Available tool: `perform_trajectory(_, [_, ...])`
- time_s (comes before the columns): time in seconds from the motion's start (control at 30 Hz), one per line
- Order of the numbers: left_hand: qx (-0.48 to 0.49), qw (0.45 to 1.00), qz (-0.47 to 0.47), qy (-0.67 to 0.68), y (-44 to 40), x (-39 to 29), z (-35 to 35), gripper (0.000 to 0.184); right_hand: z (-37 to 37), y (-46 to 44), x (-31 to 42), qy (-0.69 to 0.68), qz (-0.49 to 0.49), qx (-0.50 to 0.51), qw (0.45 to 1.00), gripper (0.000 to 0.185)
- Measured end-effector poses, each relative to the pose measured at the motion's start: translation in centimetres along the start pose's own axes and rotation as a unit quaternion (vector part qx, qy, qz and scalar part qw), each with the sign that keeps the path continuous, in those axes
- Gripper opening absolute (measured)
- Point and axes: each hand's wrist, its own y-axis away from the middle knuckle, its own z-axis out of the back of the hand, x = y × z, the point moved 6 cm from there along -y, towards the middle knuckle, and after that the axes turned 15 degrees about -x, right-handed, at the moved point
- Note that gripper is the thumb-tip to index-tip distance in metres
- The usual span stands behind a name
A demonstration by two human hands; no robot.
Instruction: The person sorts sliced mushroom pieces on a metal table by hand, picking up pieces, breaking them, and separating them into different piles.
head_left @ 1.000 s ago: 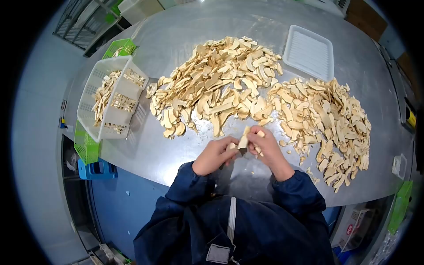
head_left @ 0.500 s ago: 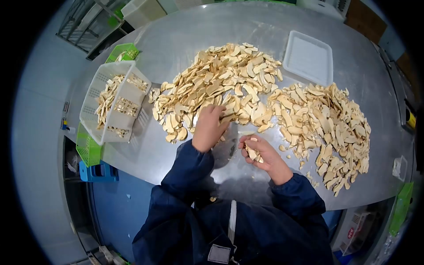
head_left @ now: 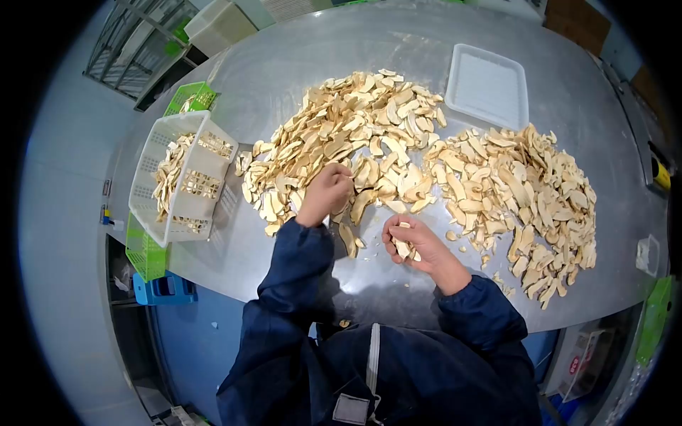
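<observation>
Two heaps of dried mushroom slices lie on the metal table, a left heap (head_left: 355, 117) and a right heap (head_left: 522, 188). My left hand (head_left: 327, 193) is at the near edge of the left heap, its fingers curled in. Whatever those fingers hold, if anything, is hidden. Closer to me, my right hand (head_left: 423, 248) is closed, palm up, around a few small mushroom slices (head_left: 403, 248). Between the hands, a long brownish slice (head_left: 348, 240) lies on the table.
A white perforated basket (head_left: 192, 170) partly filled with slices stands at the left, by green baskets (head_left: 145, 248). Behind the right heap lies a white tray (head_left: 487, 86). A blue stool (head_left: 165, 290) is below the table's left edge.
My left hand has moved slightly left and its fingers have curled in. A long slice now lies on the table between the hands. My right hand still holds its slices.
</observation>
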Motion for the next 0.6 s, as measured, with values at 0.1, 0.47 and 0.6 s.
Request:
perform_trajectory(0.1, [-0.074,0.951,-0.189,-0.234,0.5,-3.1,-2.4,0.019,0.0,0.2,0.2,0.003,0.007,-0.006,1.000,0.008])
perform_trajectory(0.47, [0.135,0.978,0.081,0.134,4.4,-0.7,-0.7,0.040,0.3,0.0,0.2,-0.012,0.010,-0.006,1.000,0.010])
perform_trajectory(0.6, [0.109,0.888,0.126,0.428,3.2,-0.6,3.5,0.037,0.3,-0.2,0.0,-0.017,0.007,-0.005,1.000,0.010])
